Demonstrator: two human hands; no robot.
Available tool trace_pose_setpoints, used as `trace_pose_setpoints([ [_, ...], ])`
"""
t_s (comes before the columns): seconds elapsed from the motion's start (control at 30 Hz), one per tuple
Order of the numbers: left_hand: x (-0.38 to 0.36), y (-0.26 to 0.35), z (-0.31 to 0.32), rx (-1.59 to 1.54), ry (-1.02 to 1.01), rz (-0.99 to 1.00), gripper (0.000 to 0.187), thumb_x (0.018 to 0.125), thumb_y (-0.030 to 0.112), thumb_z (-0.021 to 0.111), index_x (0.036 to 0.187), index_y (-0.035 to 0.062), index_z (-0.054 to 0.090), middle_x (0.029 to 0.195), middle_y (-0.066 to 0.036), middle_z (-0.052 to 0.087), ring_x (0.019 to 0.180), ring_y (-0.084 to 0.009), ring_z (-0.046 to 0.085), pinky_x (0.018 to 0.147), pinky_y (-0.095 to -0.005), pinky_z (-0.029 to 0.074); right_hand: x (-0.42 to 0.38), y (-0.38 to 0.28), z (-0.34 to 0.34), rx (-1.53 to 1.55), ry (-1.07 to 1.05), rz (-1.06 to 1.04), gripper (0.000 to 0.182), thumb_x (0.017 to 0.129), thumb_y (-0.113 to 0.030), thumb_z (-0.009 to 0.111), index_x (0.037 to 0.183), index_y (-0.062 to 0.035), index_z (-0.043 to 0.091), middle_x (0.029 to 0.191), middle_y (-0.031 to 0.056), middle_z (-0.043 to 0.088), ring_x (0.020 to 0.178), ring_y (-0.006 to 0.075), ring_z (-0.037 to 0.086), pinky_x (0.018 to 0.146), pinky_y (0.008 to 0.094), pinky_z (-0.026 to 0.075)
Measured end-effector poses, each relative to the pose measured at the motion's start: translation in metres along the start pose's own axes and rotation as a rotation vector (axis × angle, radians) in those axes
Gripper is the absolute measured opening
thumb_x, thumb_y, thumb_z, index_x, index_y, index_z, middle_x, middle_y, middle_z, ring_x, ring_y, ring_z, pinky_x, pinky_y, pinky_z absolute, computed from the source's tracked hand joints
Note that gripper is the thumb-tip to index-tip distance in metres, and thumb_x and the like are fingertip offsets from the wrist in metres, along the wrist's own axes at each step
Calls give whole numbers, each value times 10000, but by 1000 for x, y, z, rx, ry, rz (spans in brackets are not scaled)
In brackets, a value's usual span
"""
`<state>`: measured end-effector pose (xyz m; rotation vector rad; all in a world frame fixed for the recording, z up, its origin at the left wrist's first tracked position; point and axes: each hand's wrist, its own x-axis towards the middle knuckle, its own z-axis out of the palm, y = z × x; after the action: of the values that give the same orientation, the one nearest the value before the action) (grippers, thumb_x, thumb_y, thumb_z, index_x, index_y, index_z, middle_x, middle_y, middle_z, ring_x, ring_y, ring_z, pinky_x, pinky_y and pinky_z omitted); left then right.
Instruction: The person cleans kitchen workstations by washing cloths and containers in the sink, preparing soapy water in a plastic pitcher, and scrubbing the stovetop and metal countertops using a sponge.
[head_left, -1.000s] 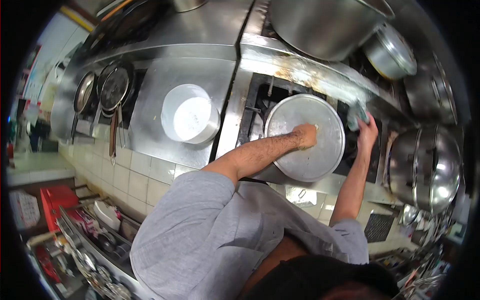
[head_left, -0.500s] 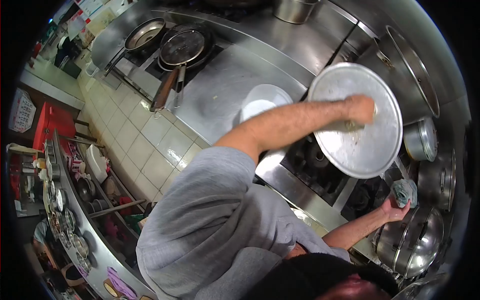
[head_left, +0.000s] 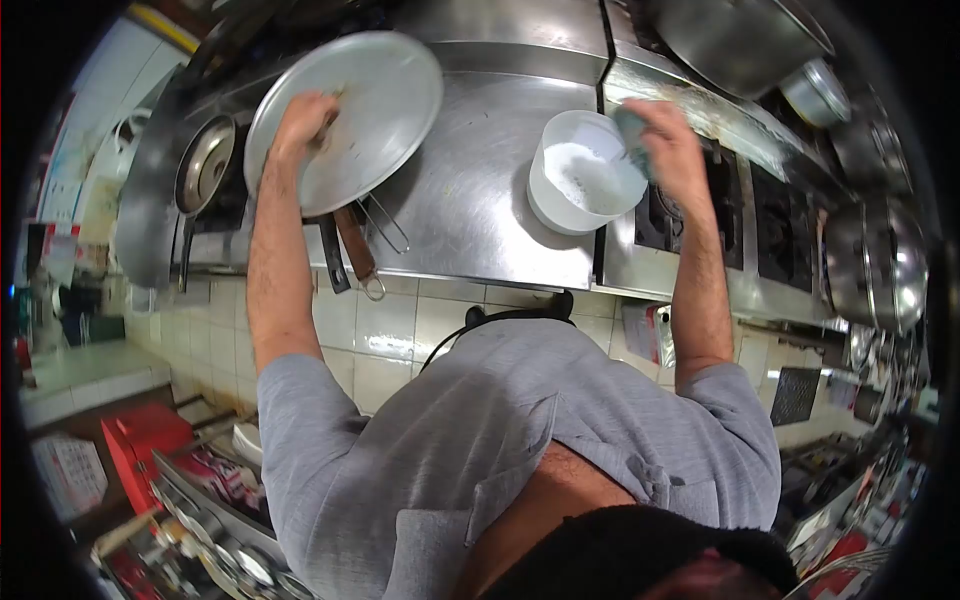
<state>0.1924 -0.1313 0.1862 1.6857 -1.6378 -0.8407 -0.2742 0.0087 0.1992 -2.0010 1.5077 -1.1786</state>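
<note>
1. The left hand [head_left: 307,122] clenches the round lid [head_left: 385,110] at its middle, now over the pan handles [head_left: 355,245] instead of the burners [head_left: 720,200].
2. The right hand [head_left: 668,150], blurred, grasps a greenish cloth [head_left: 630,135], now at the rim of the white tub [head_left: 565,215].
3. White, foamy liquid [head_left: 580,180] lies inside the tub.

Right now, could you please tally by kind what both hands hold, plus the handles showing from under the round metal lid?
Round silver metal lid, left hand: 1
Blurred green cloth, right hand: 1
Handles (black, brown wooden, metal wire): 3
Total: 5
</note>
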Motion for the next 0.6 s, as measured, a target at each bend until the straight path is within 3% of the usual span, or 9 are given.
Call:
trace_pose_setpoints([
  [0.1, 15, -64, -13, 31, 21, -117, 155, 695, 155, 567, 628, 18, 534, 571, -34, 482, 515, -153, 437, 443, -339, 328, 1, 10, 39, -251, -406, -109, 456, 730, 78, 451, 1097, -134, 619, 979, 140, 529, 935, 275, 530, 869, 339, 422],
  [0.17, 19, -85, -13, 37, 26, -150, 155, 681, 144, 565, 638, -5, 545, 578, -53, 497, 513, -173, 458, 427, -359, 343, 8, 20, 65, -425, -624, 52, 440, 696, 18, 527, 1107, -117, 611, 1110, 162, 523, 1031, 298, 512, 893, 354, 415],
  [0.2, 25, -97, -12, 63, 45, -136, 159, 675, 139, 563, 646, -17, 552, 584, -62, 506, 514, -182, 468, 425, -366, 352, 13, 24, 74, -441, -596, 72, 440, 696, 18, 527, 1107, -117, 611, 1110, 162, 523, 1031, 298, 512, 893, 354, 415],
  [0.27, 33, -107, -9, -5, 19, -191, 166, 678, 121, 548, 663, -44, 562, 597, -78, 518, 534, -195, 489, 434, -381, 375, 21, 32, 84, -383, -947, 297, 460, 661, -99, 610, 1121, -102, 602, 1190, 184, 520, 1083, 311, 513, 901, 370, 418],
  [0.4, 79, -171, 1, 119, 82, -173, 219, 705, 141, 567, 766, -66, 609, 652, -163, 579, 592, -314, 562, 542, -424, 435, 24, 41, 102, -486, -1004, 337, 536, 624, -188, 655, 1138, -54, 584, 1182, 180, 550, 1081, 305, 538, 893, 387, 430],
  [0.47, 91, -185, 3, 251, 110, -131, 258, 713, 152, 580, 840, -68, 624, 710, -198, 607, 646, -361, 588, 611, -441, 460, 35, 44, 118, -565, -1382, 405, 491, 635, -177, 653, 1095, -13, 602, 1089, 172, 605, 1016, 303, 577, 876, 408, 437],
  [0.53, 79, -186, 13, 150, 327, -113, 399, 713, 204, 636, 1021, -46, 594, 932, -225, 612, 897, -388, 570, 824, -438, 430, 30, 32, 130, -739, -1297, 297, 460, 637, -167, 651, 1064, -1, 614, 1085, 169, 606, 1009, 299, 579, 864, 404, 444],
  [0.57, 64, -169, 17, 149, 333, -111, 399, 713, 204, 636, 1021, -46, 594, 932, -225, 612, 897, -388, 570, 824, -438, 430, 30, 29, 134, -898, -1215, 193, 429, 638, -157, 650, 1032, 12, 626, 1081, 167, 607, 1002, 294, 581, 851, 401, 452],
  [0.6, 42, -132, 18, 383, 391, -33, 439, 712, 215, 655, 1070, -24, 571, 1016, -209, 584, 986, -362, 527, 884, -428, 393, 35, 34, 139, -901, -1210, 186, 429, 638, -157, 650, 1032, 12, 626, 1081, 167, 607, 1002, 294, 581, 851, 401, 452],
])
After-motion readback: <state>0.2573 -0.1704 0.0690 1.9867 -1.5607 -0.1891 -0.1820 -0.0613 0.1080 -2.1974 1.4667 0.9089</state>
